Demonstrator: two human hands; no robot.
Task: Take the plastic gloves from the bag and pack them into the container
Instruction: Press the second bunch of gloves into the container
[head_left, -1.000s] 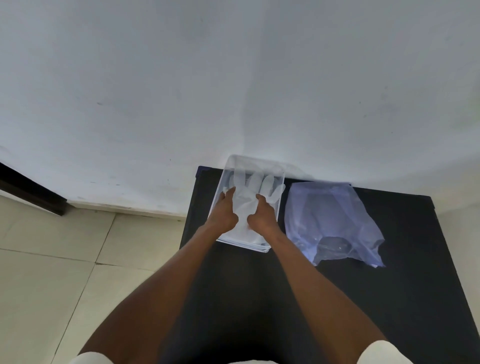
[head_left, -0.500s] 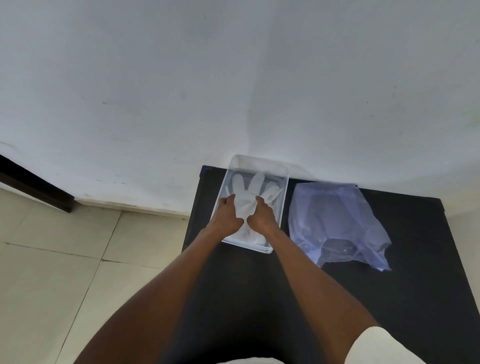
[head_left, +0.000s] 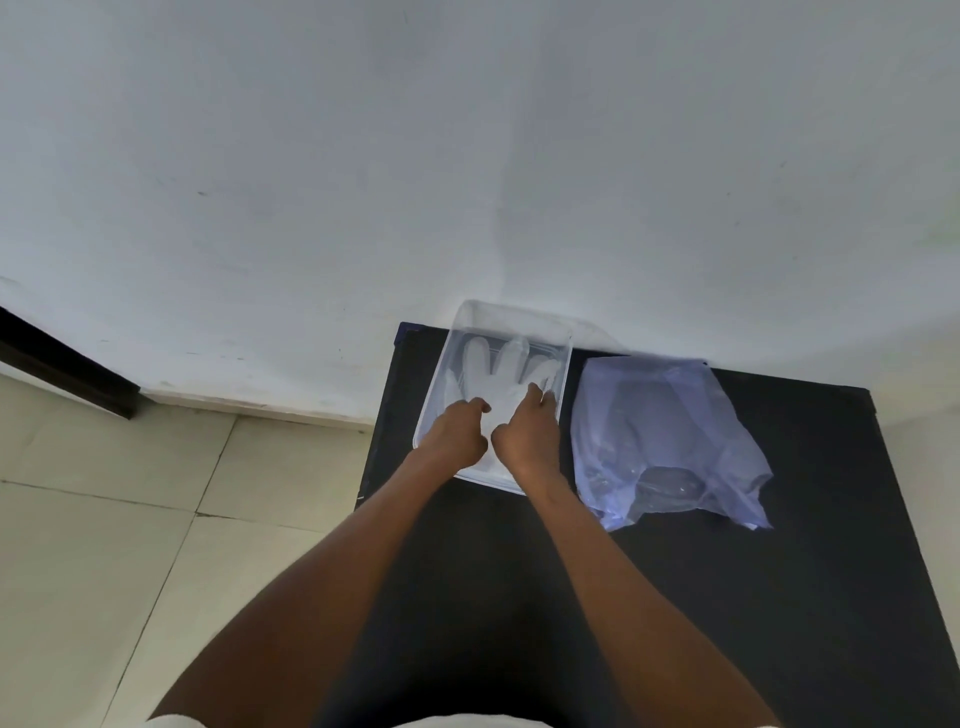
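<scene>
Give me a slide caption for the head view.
Both hands flatten a glove in the container beside the bag.

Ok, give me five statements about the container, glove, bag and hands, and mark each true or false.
1. A glove lies flat in the clear container. True.
2. The bag sits to the left of the container. False: it lies to its right.
3. Both hands are inside the container. True: the left hand and right hand rest on the glove.
4. The table is white. False: it is black.
5. The right hand is gripping the bag. False: it is apart from the bag.
</scene>
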